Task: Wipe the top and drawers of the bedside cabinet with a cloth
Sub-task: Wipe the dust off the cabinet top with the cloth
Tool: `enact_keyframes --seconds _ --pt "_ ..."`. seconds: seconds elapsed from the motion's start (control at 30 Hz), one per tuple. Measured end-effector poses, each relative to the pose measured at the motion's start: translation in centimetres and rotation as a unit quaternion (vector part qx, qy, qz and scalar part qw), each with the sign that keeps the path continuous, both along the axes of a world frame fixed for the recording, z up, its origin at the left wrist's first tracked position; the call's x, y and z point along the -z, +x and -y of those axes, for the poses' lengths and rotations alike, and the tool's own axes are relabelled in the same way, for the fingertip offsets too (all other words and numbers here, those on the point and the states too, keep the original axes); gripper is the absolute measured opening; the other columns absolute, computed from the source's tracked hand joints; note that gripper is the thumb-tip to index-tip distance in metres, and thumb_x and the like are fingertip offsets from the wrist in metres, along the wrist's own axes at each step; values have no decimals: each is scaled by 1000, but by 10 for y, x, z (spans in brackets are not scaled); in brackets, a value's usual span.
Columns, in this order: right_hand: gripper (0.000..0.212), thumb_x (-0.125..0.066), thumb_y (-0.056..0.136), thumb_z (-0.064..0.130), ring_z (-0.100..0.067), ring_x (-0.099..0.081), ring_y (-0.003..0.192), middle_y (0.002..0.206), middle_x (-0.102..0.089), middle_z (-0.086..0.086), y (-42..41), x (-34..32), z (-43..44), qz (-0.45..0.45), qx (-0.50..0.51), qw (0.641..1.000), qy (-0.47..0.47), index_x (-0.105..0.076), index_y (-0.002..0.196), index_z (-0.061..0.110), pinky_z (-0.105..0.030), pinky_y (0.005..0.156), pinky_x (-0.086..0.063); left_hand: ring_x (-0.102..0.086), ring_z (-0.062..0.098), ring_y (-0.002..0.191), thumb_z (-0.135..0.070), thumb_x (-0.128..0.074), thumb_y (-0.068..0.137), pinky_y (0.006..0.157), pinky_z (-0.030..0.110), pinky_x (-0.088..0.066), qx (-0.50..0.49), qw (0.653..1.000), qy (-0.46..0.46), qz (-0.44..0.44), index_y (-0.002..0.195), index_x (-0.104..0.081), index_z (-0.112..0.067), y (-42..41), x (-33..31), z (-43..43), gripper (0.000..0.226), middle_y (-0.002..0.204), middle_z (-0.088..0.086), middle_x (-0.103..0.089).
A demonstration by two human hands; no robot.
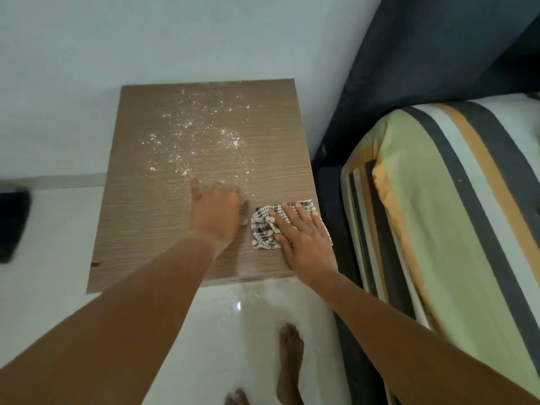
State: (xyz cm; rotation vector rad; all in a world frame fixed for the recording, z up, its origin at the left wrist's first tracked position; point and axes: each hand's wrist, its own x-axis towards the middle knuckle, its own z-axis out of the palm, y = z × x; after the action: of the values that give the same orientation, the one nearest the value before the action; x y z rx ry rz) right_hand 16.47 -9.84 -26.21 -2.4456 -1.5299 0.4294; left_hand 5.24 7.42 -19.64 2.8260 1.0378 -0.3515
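The right hand's fingers [304,213] lie flat and spread, not clenched, pressing down on a checked black-and-white cloth [264,229] that sits bunched near the front right corner of the bedside cabinet [140,217] top; part of the cloth reaches the right edge. The right hand [304,238] covers the cloth's right half, its wrist crossing the front edge. Just beside the cloth, to its left, the left hand [217,211] rests on the bare wood with its fingers curled under loosely and the thumb stretched toward the back; it grasps nothing that shows, and whether it touches the cloth cannot be told. The cabinet top is brown wood grain, and a scatter of white powder [198,135] covers its middle and back, thickest toward the centre, with a few specks at the left hand's knuckles. The strip along the front edge looks free of powder. The drawers are out of sight from above. The cabinet stands against a pale wall [175,33], on a glossy white tiled floor [257,311] where a bare foot [289,361] shows. To the right, well clear of the cabinet, is a bed with a striped green, orange and grey sheet [438,214] and a dark blue headboard [423,54]. A dark object [13,223] lies on the floor at the left.
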Motion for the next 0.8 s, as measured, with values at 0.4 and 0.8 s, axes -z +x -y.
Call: enact_keyframes --seconds 0.4,0.8 --pt "60 -81 77 0 -25 -65 120 131 -67 -2 -45 -5 76 36 27 996 83 -65 130 24 -39 78 -63 -40 32 142 -51 -66 90 116 67 -3 -66 985 -103 -125 143 -54 -32 -1 -18 27 58 150 2 -50" --pt "41 -60 96 13 -19 -68 109 128 -69 1 -41 -66 69 -65 18 996 67 -61 136 22 -34 95 -56 -50 30 133 -45 -63 94 115 67 -14 -28 984 -98 -147 137 -59 -32 -16 -10 34 45 138 0 -59"
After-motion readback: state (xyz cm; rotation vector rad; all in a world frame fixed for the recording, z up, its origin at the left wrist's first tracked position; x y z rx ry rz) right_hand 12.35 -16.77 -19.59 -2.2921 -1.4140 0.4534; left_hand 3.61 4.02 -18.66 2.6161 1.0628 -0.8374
